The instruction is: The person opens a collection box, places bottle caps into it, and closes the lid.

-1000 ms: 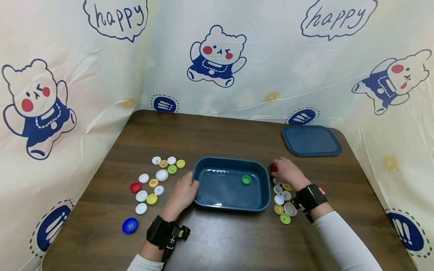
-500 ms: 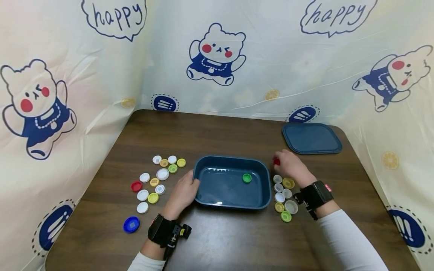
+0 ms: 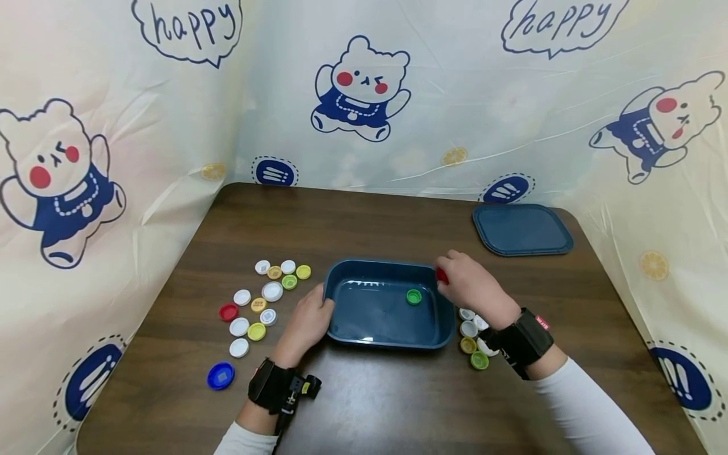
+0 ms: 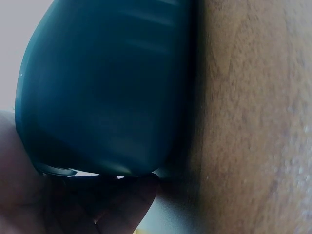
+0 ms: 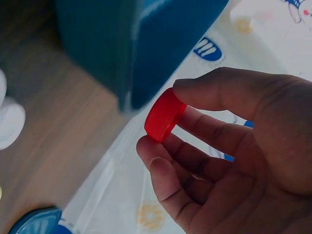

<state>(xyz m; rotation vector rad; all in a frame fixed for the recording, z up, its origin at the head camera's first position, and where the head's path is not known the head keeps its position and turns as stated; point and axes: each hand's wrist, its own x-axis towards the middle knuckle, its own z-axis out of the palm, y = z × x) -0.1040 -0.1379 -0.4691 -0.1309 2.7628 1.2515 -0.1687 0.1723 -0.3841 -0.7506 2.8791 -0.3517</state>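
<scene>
Below us spread a brown wooden table (image 3: 392, 404), its far edge meeting a pale cloth (image 3: 455, 88) that hung behind it and down both sides, printed with bears (image 3: 361, 88) in blue and the word "happy" in bubbles (image 3: 188, 28). A flat blue lid (image 3: 522, 231) lay near the far right corner. At the middle stood our blue box (image 3: 364, 316), upright and open at the top, with one green cap (image 3: 413, 297) on its floor, towards the right. Our left hand (image 3: 307, 319) gripped the box by its left end. Our right hand (image 3: 474, 287) pinched a red cap (image 5: 165, 116) between thumb and fingers, just beside the box's far right corner; we could not tell whether it was past the rim. On the table to the left lay white, yellow, tan, green and red caps (image 3: 239, 327), with a blue cap (image 3: 220, 376) nearest us. More caps (image 3: 469, 329) lay close along the box's right side, partly hidden by our right wrist.
</scene>
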